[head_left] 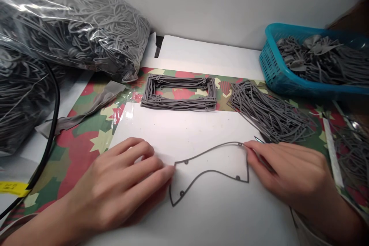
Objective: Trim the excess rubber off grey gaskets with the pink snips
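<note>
A thin grey rubber gasket (211, 171), shaped as a wavy closed loop with small round tabs, lies over a white sheet (173, 127). My left hand (127, 184) pinches its left edge between thumb and fingers. At the upper right corner, my right hand (291, 165) grips the loop with closed fingertips. A dark pointed tool (261, 139) shows partly behind my right hand; how it is held is hidden. Beyond the sheet, stacked gaskets (180, 104) form a neat rectangle, and a loose pile of gaskets (268, 111) lies to the right.
Clear bags (95, 27) full of grey gaskets fill the upper left. A blue basket (276, 65) of grey parts stands at the back right. A black cable (54, 115) curves down the left, near a grey strip (83, 113). More gaskets (351, 157) lie at far right.
</note>
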A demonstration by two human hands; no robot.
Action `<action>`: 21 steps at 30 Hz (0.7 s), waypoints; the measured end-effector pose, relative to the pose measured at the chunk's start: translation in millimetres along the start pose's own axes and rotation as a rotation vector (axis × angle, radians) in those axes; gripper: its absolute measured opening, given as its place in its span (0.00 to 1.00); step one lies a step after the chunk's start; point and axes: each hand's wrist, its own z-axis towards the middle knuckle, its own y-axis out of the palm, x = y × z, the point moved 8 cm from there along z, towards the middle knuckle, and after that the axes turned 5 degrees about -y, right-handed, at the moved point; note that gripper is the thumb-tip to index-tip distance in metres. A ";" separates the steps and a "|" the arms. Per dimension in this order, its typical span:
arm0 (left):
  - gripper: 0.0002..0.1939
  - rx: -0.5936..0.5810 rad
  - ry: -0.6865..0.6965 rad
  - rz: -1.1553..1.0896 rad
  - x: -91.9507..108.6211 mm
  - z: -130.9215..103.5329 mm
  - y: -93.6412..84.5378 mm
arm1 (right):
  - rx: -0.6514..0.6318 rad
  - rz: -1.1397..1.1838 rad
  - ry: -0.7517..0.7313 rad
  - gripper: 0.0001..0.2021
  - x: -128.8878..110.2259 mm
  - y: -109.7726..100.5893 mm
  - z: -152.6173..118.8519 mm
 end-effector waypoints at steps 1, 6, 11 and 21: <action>0.04 -0.033 0.022 -0.020 2.7 0.7 2.0 | 0.008 -0.027 0.022 0.01 2.2 -1.0 -0.5; 0.07 -0.115 0.063 -0.142 15.8 2.4 8.1 | 0.019 -0.077 0.068 0.01 6.2 -2.8 -1.3; 0.04 -0.105 0.047 -0.159 19.1 -0.6 10.0 | 0.034 -0.157 0.116 0.03 10.5 -7.8 -2.9; 0.11 -0.046 0.037 -0.062 13.4 3.4 5.4 | -0.252 -0.090 0.180 0.13 43.6 -3.7 -16.6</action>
